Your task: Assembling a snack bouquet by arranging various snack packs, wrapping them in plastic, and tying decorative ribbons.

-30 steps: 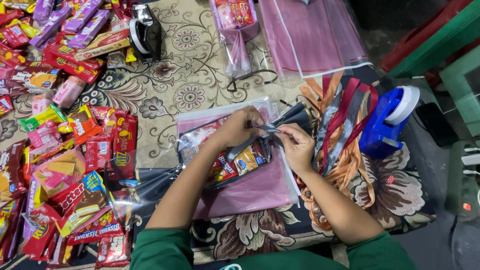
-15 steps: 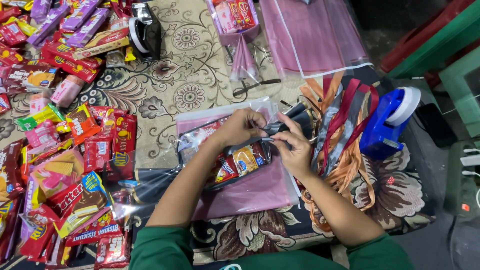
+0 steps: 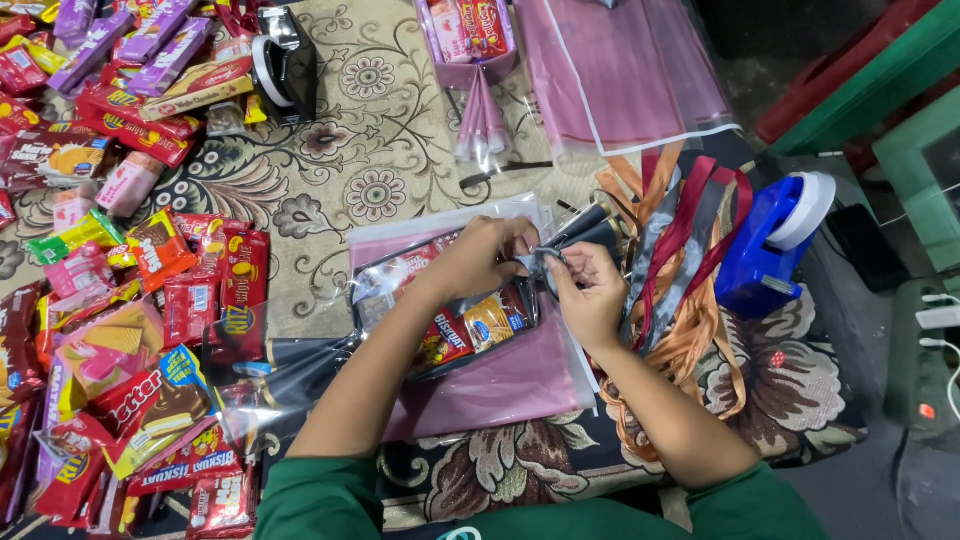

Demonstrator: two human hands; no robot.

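Left hand [image 3: 480,255], right hand [image 3: 590,290] pinching ribbon [image 3: 545,258], fingertips meeting.

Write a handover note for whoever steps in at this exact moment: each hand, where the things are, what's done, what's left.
Left hand and right hand: both pinch the gathered neck of the clear wrap around the snack bundle.
Bundle lies on a pink sheet on the patterned mat.
Ribbons and blue tape dispenser sit right of the hands; loose snack packs are piled at left.
Done: snacks are inside the wrap; one finished pink bouquet lies ahead.
Left: no ribbon on the neck yet.
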